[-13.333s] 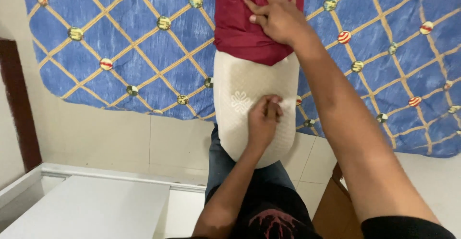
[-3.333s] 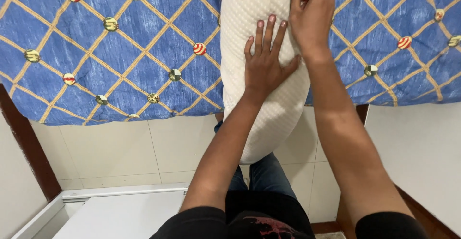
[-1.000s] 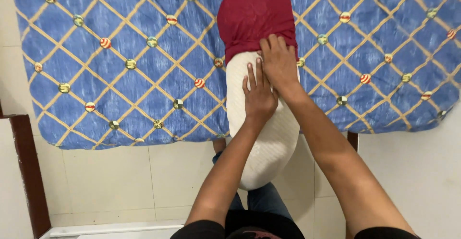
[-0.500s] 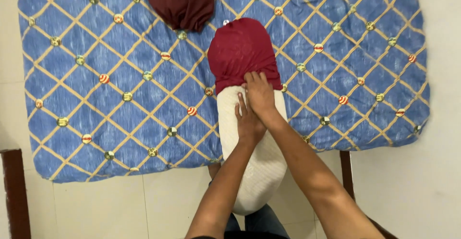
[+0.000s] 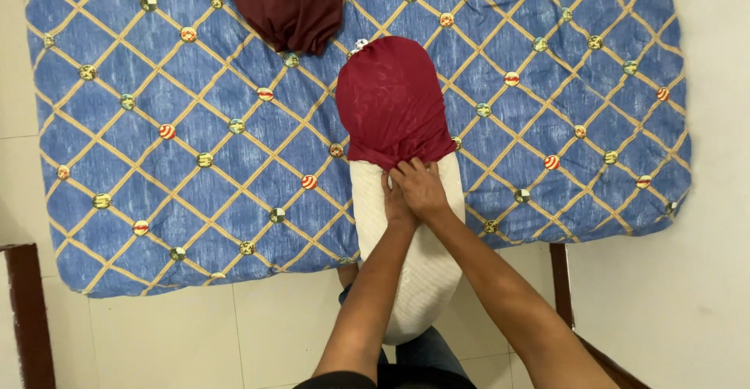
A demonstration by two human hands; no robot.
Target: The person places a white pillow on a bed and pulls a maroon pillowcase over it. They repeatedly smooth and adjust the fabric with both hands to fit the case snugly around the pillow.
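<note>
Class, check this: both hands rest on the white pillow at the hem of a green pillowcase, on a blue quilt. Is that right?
Not quite. The head view shows the pillowcase is dark red, not green. The rest stands: left hand and right hand rest on the white pillow at its hem, on the blue quilt.

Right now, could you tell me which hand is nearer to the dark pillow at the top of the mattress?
Left, narrowly. The left hand lies on the white pillow, on the dark pillow's side; the right hand overlaps it, farther right.
</note>
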